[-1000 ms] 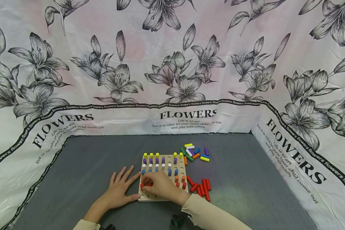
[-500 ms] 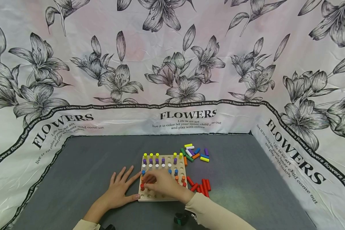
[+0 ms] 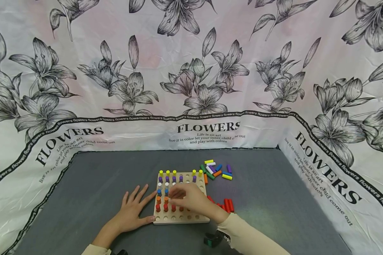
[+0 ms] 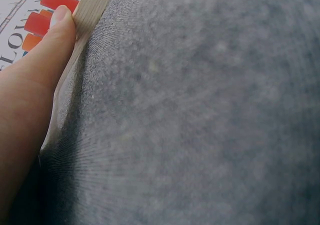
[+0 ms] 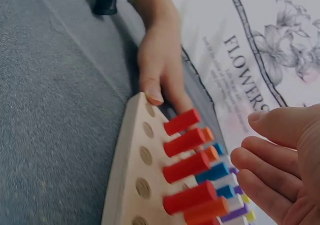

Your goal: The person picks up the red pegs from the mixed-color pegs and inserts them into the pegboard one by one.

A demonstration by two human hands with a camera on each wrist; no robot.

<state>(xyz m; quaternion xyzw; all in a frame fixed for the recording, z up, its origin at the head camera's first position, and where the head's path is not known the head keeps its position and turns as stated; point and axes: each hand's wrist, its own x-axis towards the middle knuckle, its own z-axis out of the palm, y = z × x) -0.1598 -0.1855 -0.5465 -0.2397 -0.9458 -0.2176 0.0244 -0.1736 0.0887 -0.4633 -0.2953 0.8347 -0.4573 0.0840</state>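
A light wooden pegboard (image 3: 195, 219) carries rows of yellow, purple, white, blue, orange and red pegs. The left hand (image 3: 132, 210) lies with fingers spread at the board's left side. In the left wrist view its thumb (image 4: 62, 30) rests on the board's edge beside the red pegs. Over the board's middle is the right hand (image 3: 189, 198), its fingers loosely bent with nothing between them, as the right wrist view confirms. It hides part of the middle rows. A red peg (image 3: 158, 208) stands at the left end of the red row; the nearest row shows bare holes.
Loose red pegs (image 3: 228, 205) lie right of the board, partly behind the right wrist. Mixed coloured pegs (image 3: 217, 173) lie beyond its far right corner. Flower-printed cloth (image 3: 207, 134) borders the grey tabletop (image 3: 274, 198).
The right hand has let go of the red peg at the row's left end and moved right, uncovering several red, orange and blue pegs. The left hand stays put.
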